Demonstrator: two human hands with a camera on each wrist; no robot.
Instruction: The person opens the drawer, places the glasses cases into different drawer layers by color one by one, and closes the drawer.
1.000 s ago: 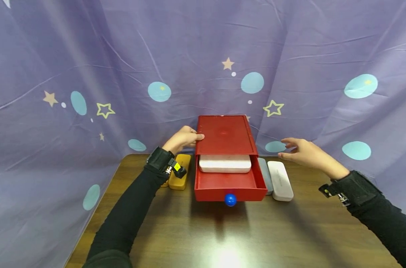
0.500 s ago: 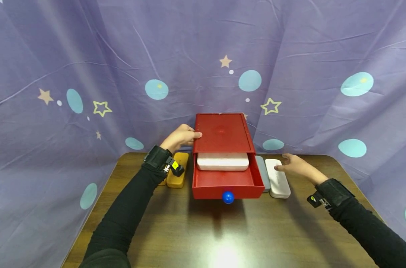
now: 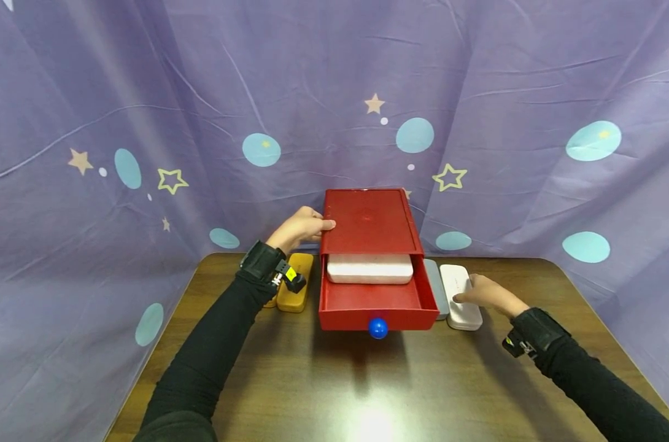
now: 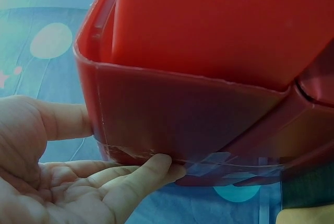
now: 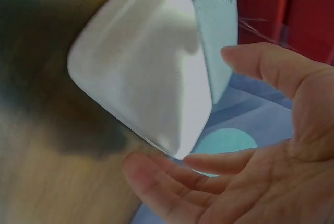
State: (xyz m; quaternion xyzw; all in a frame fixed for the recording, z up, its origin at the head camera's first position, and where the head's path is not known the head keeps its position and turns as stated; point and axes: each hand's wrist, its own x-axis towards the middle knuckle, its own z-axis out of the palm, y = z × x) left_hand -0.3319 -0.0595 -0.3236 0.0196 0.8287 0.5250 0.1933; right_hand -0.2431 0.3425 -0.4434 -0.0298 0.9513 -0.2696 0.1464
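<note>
right now the left hand (image 3: pixel 300 228) rests against the red drawer box (image 3: pixel 370 222) at its 9 o'clock side, fingers relaxed: the left wrist view shows the thumb (image 4: pixel 62 121) on the side wall and the fingertips (image 4: pixel 156 165) touching the box's lower edge, the palm spread rather than clamped. the box stands at 12 o'clock on the table (image 3: pixel 334 380), up against the purple curtain (image 3: pixel 146 92). its drawer (image 3: pixel 372 301) is pulled out toward 6 o'clock, a blue knob (image 3: pixel 377 328) on its front, and a white case (image 3: pixel 370 269) lies inside, partly under the box's top.

the right hand (image 3: pixel 486 296) is at 3 o'clock of the drawer, over the near end of the white glasses case (image 3: pixel 457 288). from the right wrist view the fingers (image 5: pixel 172 169) are straight and spread, with the case (image 5: pixel 141 88) just beyond them; whether they touch it, i cannot tell. that case lies flat on the table, lengthwise from 12 to 6 o'clock, just beside a grey case (image 3: pixel 436 288), which lies against the drawer's right wall.

at 9 o'clock of the drawer a yellow case (image 3: pixel 297 291) lies on the table, partly hidden by the left wrist.
</note>
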